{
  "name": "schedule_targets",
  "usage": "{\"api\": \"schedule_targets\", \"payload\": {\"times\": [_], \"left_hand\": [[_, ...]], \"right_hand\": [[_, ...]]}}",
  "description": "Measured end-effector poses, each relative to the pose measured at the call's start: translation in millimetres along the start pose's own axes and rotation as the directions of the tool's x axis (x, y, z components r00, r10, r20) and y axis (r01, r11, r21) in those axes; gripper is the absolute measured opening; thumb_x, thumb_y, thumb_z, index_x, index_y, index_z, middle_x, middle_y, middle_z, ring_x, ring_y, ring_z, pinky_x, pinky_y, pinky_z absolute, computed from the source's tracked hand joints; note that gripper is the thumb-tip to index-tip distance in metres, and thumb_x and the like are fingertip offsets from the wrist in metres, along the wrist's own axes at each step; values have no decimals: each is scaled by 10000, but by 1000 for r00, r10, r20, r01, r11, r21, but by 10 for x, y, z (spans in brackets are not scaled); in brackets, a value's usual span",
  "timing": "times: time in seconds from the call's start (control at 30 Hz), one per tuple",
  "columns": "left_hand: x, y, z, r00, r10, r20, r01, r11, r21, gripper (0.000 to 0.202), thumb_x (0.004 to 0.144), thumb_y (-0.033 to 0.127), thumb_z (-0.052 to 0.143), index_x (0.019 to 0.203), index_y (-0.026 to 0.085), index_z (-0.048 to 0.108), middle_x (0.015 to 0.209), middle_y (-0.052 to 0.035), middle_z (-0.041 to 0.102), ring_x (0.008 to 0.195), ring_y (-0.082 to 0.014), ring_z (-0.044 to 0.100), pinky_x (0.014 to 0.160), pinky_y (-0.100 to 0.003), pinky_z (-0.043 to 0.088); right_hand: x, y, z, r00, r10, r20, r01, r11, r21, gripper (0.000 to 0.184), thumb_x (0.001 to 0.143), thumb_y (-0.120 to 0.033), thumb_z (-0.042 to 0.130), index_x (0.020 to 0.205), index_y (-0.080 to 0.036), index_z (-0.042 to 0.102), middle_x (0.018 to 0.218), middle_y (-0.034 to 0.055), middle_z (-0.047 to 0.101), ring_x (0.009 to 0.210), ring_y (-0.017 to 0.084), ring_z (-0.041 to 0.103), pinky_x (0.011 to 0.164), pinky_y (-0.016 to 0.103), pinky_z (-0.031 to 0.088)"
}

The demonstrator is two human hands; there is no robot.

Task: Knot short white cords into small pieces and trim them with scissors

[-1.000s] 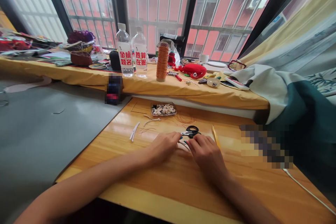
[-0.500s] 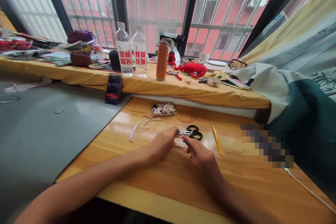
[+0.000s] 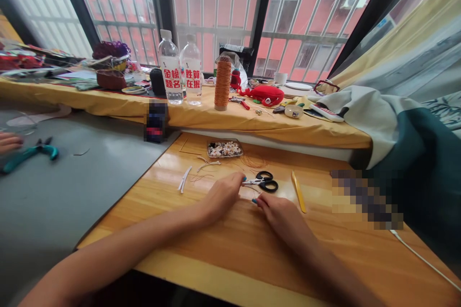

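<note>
Black-handled scissors (image 3: 260, 182), yellow tweezers (image 3: 298, 194), orange spool (image 3: 222, 84)

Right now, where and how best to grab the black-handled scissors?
Probably by the black handle loops, coming down from above on the right. The scissors lie flat on the wooden table, loops toward the right and metal blades pointing left; wood shows between the loops and the yellow tool.
</note>
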State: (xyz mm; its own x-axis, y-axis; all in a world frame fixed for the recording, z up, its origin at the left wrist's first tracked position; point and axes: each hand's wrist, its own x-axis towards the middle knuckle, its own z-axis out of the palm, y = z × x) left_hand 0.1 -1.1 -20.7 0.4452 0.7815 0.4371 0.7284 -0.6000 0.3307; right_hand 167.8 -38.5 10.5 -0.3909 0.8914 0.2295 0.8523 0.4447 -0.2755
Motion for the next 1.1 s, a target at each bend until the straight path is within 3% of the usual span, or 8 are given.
{"api": "schedule_targets", "payload": {"times": [0.07,0.17,0.27,0.37,0.5,0.73,0.93,1.1], "left_hand": [[-6,22,-26,999,19,44,-21,1000,23,127,803,125,358,891,143,448,815,-46,565,742,-155,531,639,-248,417],[-4,70,-73,992,36,119,-42,998,50,110,820,203,384,863,140,463,806,-52,571,745,-169,539,633,-260,427],[-2,121,-118,983,54,174,-63,997,45,120,824,195,382,876,133,471,822,-58,576,758,-168,545,646,-263,436],[-11,149,-134,975,95,201,-102,994,26,163,822,153,368,952,126,462,884,-73,578,803,-166,549,682,-269,439],[-12,104,-76,978,96,185,-90,995,-39,158,816,174,373,929,130,474,868,-72,579,791,-162,546,680,-265,430],[90,21,-54,987,-143,71,160,894,-418,199,829,226,335,764,143,504,672,-1,534,616,-95,473,580,-196,379],[42,167,-149,989,-78,122,142,697,-703,236,842,276,314,795,139,500,569,32,463,504,-64,432,489,-162,360],[-38,186,-67,985,159,67,-107,869,-484,188,801,152,336,768,128,520,686,-16,556,629,-92,498,595,-188,399]], "right_hand": [[7,-58,-15,993,64,100,-94,942,322,272,848,-277,348,703,-177,556,550,7,575,470,118,527,445,210,354],[9,-137,-9,968,143,207,-246,711,658,287,834,-345,356,889,-167,574,442,-49,474,321,76,398,348,192,310],[13,-156,24,964,202,175,-258,539,802,343,804,-392,403,987,-148,559,455,-59,459,322,60,368,331,179,295],[19,-131,56,949,293,118,-249,467,848,374,785,-411,429,990,-129,564,457,-56,459,321,50,346,322,173,276],[1,-121,81,960,255,118,-239,520,820,362,795,-406,417,976,-134,573,441,-54,451,315,54,329,319,181,269],[-21,-142,138,990,-103,100,27,815,579,250,809,-244,394,690,-155,596,487,-17,487,447,84,430,464,199,351],[55,-66,128,961,-38,275,-159,737,657,233,799,-250,383,726,-155,582,464,-37,458,387,77,396,403,190,316],[128,100,56,969,-17,245,-156,727,668,247,764,-343,458,688,-152,596,582,-5,536,529,110,470,475,201,347]]}}
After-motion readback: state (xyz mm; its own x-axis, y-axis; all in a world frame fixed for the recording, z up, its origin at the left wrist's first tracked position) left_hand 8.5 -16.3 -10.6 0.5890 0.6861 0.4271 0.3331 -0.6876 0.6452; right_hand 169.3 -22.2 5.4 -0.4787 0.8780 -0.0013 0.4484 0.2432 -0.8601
